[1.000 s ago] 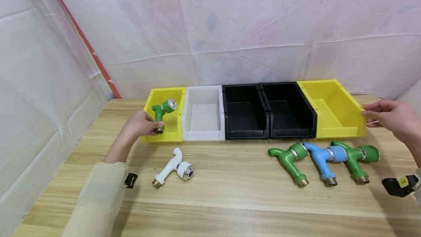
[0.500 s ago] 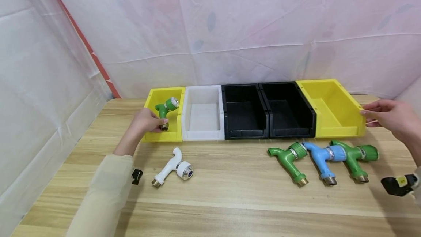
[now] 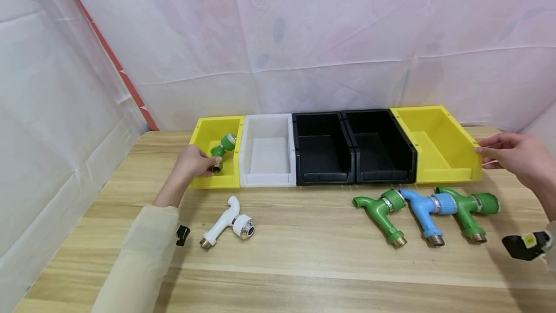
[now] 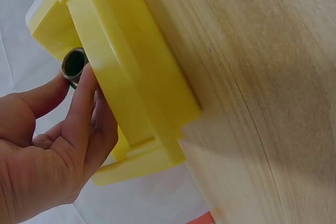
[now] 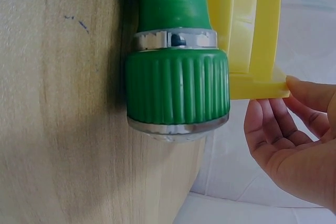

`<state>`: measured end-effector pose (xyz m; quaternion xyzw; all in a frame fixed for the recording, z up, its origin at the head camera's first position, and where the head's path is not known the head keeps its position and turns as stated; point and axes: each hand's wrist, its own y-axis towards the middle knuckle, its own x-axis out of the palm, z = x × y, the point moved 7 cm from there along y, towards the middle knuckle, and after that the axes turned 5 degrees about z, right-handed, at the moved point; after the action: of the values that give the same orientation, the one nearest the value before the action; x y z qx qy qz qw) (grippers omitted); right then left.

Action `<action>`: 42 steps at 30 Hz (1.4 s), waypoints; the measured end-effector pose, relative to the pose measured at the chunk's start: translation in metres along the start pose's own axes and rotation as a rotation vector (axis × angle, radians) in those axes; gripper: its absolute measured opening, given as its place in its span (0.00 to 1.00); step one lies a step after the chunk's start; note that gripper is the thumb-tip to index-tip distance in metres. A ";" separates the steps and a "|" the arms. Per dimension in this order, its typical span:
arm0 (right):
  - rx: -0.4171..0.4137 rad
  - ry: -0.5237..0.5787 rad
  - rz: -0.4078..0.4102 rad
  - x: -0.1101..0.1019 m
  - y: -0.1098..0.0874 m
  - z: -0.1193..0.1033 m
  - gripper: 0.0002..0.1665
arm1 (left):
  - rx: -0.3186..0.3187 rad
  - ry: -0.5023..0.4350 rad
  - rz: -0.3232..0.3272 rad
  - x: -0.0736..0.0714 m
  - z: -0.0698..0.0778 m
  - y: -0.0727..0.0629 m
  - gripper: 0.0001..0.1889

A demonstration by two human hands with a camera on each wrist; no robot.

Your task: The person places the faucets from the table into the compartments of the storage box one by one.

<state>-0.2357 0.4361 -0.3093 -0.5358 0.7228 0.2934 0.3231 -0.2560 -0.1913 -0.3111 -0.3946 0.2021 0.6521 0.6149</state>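
My left hand pinches a green tap by its brass threaded end, inside the left yellow bin. The tap's handle tilts back toward the bin's right wall; in the left wrist view the threaded opening faces the camera just above the front lip. At the other end of the row, my right hand holds the outer side of the right yellow bin, thumb at the rim and fingers against the wall. Nearest that hand lies another green tap, large in the right wrist view.
Between the yellow bins stand a white bin and two black bins. On the wooden table lie a white tap at left, and a green tap and a blue tap at right. Behind hangs a pale curtain.
My left hand has shifted slightly right with the green tap, which has sunk lower and tipped back in the left yellow bin. The right hand stays at the right yellow bin.
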 end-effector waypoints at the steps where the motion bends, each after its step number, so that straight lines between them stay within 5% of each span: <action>1: 0.002 0.004 -0.004 0.000 0.000 0.000 0.22 | -0.003 -0.006 0.003 0.000 0.000 0.000 0.15; 25: 0.020 0.003 -0.004 0.001 -0.004 -0.005 0.21 | -0.025 -0.099 -0.008 -0.005 0.002 -0.011 0.16; 42: 0.024 0.000 -0.013 0.001 -0.005 -0.006 0.20 | 0.030 -0.137 -0.025 -0.008 0.005 -0.029 0.16</action>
<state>-0.2323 0.4292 -0.3070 -0.5364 0.7228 0.2830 0.3313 -0.2297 -0.1880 -0.2952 -0.3425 0.1643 0.6667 0.6412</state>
